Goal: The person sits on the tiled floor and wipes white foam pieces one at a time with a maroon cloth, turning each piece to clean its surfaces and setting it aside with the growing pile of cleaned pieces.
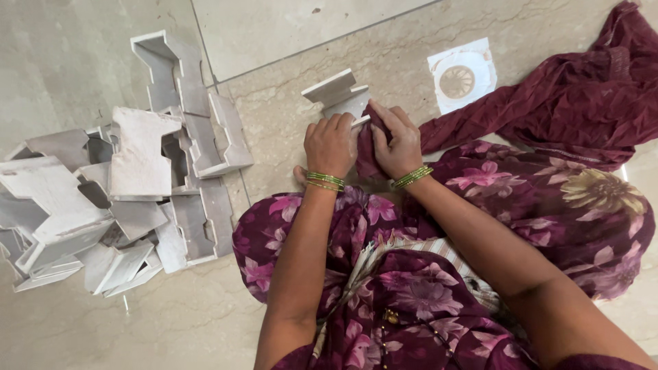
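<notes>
Near the upper middle of the frame, a pale grey angular moulded piece (337, 96) with stepped edges lies against the beige marble floor (288, 41), its lower edge gripped by both hands. The left hand (330, 144) sits just left of centre, back of the hand upward, its fingers (336, 125) curled shut over the lower edge of the piece; the forearm runs almost straight down to the bottom of the frame, with thin green bangles (324, 180) at the wrist. The right hand (397, 144), just beside it and nearly touching, has its fingers closed on a bunched fold of dark maroon cloth (368, 140) pressed against the same piece; its forearm slants down to the lower right, with green bangles at that wrist too. The maroon cloth trails away to the upper right, where it lies heaped on the floor. Beside that heap, a white square floor drain cover (463, 77) is set in the floor. On the left side of the frame, well apart from the hands, lies a loose pile of similar pale grey moulded pieces (130, 185). The lower middle is filled by a maroon flowered garment (411, 288) over the person's lap.
</notes>
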Motion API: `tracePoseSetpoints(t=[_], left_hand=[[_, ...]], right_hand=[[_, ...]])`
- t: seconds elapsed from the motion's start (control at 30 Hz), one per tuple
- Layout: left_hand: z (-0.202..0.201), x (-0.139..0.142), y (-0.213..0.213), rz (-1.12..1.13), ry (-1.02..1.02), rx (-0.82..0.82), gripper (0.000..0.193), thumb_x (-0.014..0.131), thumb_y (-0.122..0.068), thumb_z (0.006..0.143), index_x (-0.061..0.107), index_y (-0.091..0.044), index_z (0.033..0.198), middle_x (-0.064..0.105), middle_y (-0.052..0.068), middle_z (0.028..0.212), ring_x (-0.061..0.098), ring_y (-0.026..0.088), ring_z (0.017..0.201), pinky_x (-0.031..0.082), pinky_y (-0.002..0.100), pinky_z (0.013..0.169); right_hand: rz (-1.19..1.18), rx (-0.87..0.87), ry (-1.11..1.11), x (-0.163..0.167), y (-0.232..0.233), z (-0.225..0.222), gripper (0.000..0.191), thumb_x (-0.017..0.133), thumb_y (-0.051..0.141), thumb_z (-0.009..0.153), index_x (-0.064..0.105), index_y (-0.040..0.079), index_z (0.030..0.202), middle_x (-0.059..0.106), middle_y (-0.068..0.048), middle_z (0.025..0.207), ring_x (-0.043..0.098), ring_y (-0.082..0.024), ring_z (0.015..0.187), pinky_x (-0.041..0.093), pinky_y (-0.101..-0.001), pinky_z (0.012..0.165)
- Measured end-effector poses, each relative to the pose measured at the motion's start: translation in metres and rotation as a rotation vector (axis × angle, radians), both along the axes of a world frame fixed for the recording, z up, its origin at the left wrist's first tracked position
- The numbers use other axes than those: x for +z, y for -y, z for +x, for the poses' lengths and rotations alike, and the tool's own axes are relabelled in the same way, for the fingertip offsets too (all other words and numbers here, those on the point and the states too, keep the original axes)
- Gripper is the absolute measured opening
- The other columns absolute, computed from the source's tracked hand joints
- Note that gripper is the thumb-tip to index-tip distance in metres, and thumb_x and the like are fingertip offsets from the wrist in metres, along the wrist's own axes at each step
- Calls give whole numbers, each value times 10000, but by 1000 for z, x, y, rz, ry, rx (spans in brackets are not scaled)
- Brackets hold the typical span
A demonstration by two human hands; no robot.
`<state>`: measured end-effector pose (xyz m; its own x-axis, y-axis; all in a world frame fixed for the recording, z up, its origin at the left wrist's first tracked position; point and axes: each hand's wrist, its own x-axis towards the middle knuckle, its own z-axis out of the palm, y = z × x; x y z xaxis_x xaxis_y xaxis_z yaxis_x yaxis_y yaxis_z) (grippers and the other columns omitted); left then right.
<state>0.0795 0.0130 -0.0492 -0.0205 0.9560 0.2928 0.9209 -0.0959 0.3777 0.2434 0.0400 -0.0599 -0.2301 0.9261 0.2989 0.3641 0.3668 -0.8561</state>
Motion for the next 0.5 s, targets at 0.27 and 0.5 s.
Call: tracePoseSetpoints(t=[0.27,0.5], left_hand=[[0,6,-2,-1,-19,0,184,712,-255,883,636,-109,965,652,55,888,620,290,828,448,442,746],[1,5,-1,0,0,10,161,699,-252,907,634,-117,966,655,49,891,621,286,826,446,437,749]], right_hand=[[-29,-40,116,-10,-6,-3,437,685,-5,893,664,63,1325,660,-187,959,673,-376,865,546,-431,764],[36,-5,27,-6,0,-2,416,633,-11,946,661,76,1351,670,-173,1012,698,-345,899,564,-414,792]])
